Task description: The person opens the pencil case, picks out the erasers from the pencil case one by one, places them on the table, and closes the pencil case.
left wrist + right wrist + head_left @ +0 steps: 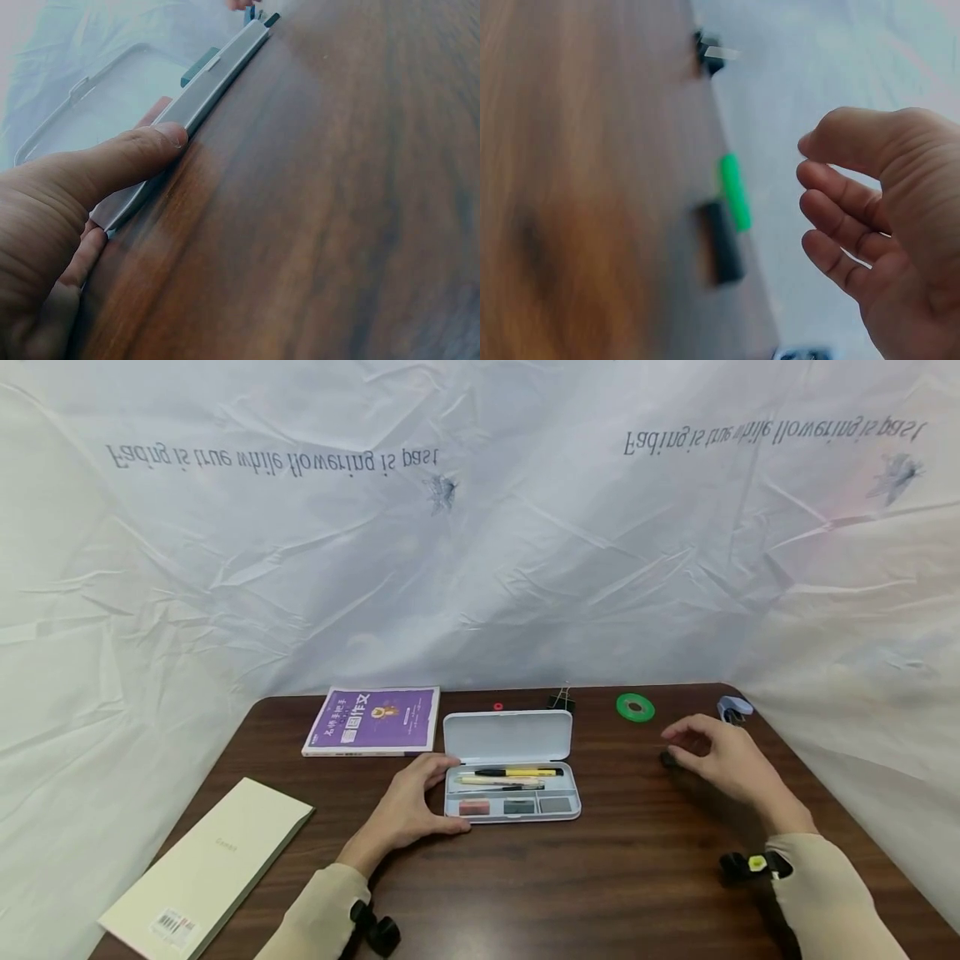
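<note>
Pale wrinkled sheeting point(525, 568) w/ flipped print fills the upper frame; brown wood-look table point(570, 885) below; pale pencil case point(517, 818) lies just below mid-frame, lid point(506, 737) tipped back on the far side; left hand point(405, 802) grips its left end, thumb at the near corner, fingers bent by the hinge-side corner; right hand point(727, 760), right of frame, has fingers loosely bent, a gap betw. thumb & fingertips, nothing held; small black block point(721, 241) lies on the table near those fingertips, green ring point(622, 710) beyond it.

Case prob. light, stiff, smooth so a bit slippery; plastic or metal, can't tell; best held by the short ends, kept level, since a tilt could slide the yellow pen point(528, 772) etc. out; hinge prob. the weak spot; block looks light, firm; best pinched across its narrow width.

Case's long axis runs left-right in the head view, lower left to upper right in the left wrist view; block's runs near-vertical in the right wrist view, lower end slightly right; blur hides detail.
</note>
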`<state>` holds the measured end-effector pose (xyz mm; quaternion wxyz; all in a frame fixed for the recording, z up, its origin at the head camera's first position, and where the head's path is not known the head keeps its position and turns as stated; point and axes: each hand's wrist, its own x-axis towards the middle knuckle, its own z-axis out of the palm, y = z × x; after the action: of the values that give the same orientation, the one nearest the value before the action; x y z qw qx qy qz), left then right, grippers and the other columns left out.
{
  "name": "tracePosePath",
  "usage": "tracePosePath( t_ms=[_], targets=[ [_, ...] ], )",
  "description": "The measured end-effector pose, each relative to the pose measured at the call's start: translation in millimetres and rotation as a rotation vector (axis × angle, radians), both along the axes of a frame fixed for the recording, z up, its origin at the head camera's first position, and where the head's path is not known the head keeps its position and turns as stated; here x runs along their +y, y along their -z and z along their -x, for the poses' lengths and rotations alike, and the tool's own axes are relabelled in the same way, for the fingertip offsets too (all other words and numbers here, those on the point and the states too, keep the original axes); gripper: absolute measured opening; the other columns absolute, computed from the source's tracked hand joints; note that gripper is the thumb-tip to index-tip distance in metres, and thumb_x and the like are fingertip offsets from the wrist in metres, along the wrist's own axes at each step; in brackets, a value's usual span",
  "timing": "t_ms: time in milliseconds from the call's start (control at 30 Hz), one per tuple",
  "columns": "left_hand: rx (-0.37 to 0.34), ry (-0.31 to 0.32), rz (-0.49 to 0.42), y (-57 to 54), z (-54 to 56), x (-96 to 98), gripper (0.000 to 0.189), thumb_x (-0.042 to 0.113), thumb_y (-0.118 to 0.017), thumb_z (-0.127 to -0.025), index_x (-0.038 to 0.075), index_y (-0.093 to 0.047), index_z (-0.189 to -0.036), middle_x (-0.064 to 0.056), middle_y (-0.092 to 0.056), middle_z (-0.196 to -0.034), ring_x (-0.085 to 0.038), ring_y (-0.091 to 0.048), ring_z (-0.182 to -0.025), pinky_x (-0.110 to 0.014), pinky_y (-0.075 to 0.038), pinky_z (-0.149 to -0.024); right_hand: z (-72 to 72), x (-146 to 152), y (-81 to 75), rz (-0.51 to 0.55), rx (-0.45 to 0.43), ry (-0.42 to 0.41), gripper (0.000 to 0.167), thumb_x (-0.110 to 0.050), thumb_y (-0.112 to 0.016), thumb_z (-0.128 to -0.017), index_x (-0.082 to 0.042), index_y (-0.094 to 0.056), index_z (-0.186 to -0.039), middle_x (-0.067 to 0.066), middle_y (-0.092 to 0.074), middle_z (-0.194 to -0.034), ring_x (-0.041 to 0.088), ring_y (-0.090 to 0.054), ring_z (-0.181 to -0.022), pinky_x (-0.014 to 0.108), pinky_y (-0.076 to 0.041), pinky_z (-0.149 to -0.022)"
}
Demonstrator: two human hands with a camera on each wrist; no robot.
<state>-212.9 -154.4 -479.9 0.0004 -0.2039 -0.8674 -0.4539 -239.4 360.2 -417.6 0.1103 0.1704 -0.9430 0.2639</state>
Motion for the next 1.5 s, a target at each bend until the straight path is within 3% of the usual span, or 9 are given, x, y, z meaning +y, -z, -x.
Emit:
tracePosePath(
  t_ms=[133,367,533,700,933,1133,1500],
  targets=[
    [-0.001,0.003,0.003,-0.6,0.0,0.1,0.092,0.036,-0.108,-0.073,0.013,-0.065,-0.151,-0.005,-0.062,-0.154,-0.03,-0.064,-0.143,-0.044,-0.055,-0.12,-6.6,-25,-17.9,0.078,0.055,-0.063,0.022,-0.015,-0.085,-0.102,-0.023,-0.078,-0.122,-0.002,-0.076,-0.112,0.004,-0.07,-0.096,0.017,-0.059,-0.079],
    [0.021,0.005,-0.008,-0.2,0.3,0.2,0.092,0.036,-0.109,-0.072,0.01,-0.066,-0.149,-0.006,-0.064,-0.152,-0.031,-0.066,-0.141,-0.047,-0.056,-0.119,-12.3,-74,-36.1,0.128,0.087,-0.19,0.03,-0.013,-0.089,-0.098,-0.023,-0.077,-0.124,-0.002,-0.076,-0.114,0.007,-0.071,-0.098,0.026,-0.064,-0.081],
    [-0.001,0.001,0.006,-1.6,-1.1,0.4,0.092,0.037,-0.108,-0.073,0.013,-0.065,-0.151,-0.005,-0.063,-0.153,-0.031,-0.065,-0.142,-0.047,-0.055,-0.12,-14.2,-105,-32.7,0.16,0.035,-0.281,0.035,-0.017,-0.091,-0.096,-0.026,-0.077,-0.126,-0.007,-0.075,-0.114,0.011,-0.072,-0.099,0.033,-0.066,-0.082],
    [0.012,0.001,0.008,-0.6,-0.2,0.4,0.092,0.036,-0.108,-0.073,0.011,-0.065,-0.151,-0.005,-0.064,-0.153,-0.031,-0.065,-0.142,-0.047,-0.055,-0.119,-17.6,-129,-21.7,0.181,-0.033,-0.398,0.036,-0.013,-0.091,-0.095,-0.023,-0.077,-0.126,0.004,-0.077,-0.113,0.014,-0.073,-0.097,0.036,-0.067,-0.08],
    [0.035,0.015,-0.011,-0.5,0.5,0.7,0.092,0.036,-0.109,-0.072,0.009,-0.066,-0.149,-0.007,-0.064,-0.151,-0.031,-0.067,-0.14,-0.046,-0.056,-0.118,-21.4,-147,-7.0,0.08,-0.126,-0.471,0.026,-0.008,-0.086,-0.099,-0.012,-0.08,-0.123,0.0,-0.077,-0.107,0.013,-0.072,-0.095,0.038,-0.066,-0.077],
    [0.032,0.008,0.005,0.1,0.5,-0.2,0.091,0.036,-0.108,-0.073,0.011,-0.066,-0.149,-0.005,-0.064,-0.151,-0.03,-0.066,-0.14,-0.047,-0.056,-0.118,-22.6,-154,-2.4,-0.067,-0.165,-0.491,0.026,-0.01,-0.087,-0.099,-0.012,-0.082,-0.124,-0.002,-0.077,-0.114,0.015,-0.074,-0.103,0.039,-0.067,-0.084],
    [0.012,0.0,0.015,-0.8,0.2,-0.1,0.091,0.037,-0.108,-0.073,0.014,-0.065,-0.151,-0.005,-0.063,-0.153,-0.031,-0.065,-0.142,-0.048,-0.056,-0.119,-29.8,-169,1.5,-0.185,-0.094,-0.496,0.025,-0.008,-0.088,-0.095,-0.008,-0.083,-0.121,-0.001,-0.073,-0.114,0.017,-0.073,-0.107,0.035,-0.066,-0.088]
  ],
)
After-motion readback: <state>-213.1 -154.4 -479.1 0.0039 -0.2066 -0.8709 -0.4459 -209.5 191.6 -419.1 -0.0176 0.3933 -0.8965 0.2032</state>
